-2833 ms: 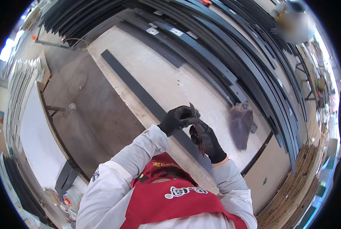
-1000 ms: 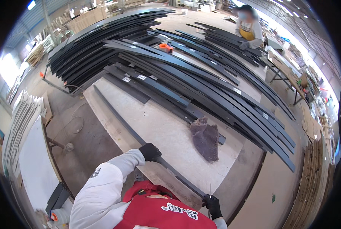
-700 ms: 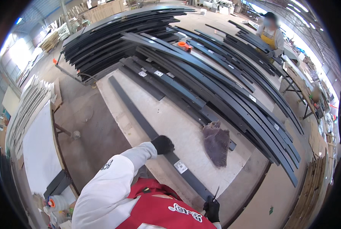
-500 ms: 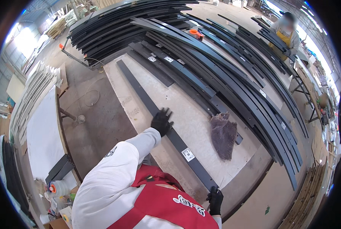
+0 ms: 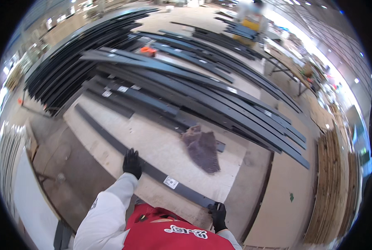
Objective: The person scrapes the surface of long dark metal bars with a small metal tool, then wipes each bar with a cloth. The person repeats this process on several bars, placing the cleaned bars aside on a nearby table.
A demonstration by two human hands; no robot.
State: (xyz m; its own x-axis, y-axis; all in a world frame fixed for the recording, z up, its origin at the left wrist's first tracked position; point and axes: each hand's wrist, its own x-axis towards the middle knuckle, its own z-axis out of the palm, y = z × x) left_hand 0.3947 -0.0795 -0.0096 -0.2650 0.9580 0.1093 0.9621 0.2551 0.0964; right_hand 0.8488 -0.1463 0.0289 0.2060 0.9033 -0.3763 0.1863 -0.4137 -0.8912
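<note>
A long, narrow dark grey board (image 5: 152,167) lies along the near side of the pale worktable (image 5: 92,137). Its white label (image 5: 170,182) faces up between my hands. My left hand (image 5: 132,163), in a black glove, rests against the board with its fingers stretched out. At the board's right end, my gloved right hand (image 5: 218,216) has its fingers closed on the tip; a small light spot shows by them, too small to make out. A ragged purple-brown cloth (image 5: 201,149) lies on the tabletop beyond the board.
Many dark boards (image 5: 194,98) lie in overlapping rows across the far side, beside a tall stack (image 5: 65,71) at left. An orange tape dispenser (image 5: 148,51) sits among them. Brown strips (image 5: 329,183) stand at right. A person (image 5: 249,25) holds boards at the back.
The view has swung, so everything appears shifted left. My left hand's fingers have gone from spread to closer together on the board. My right hand stays at the board's end.
</note>
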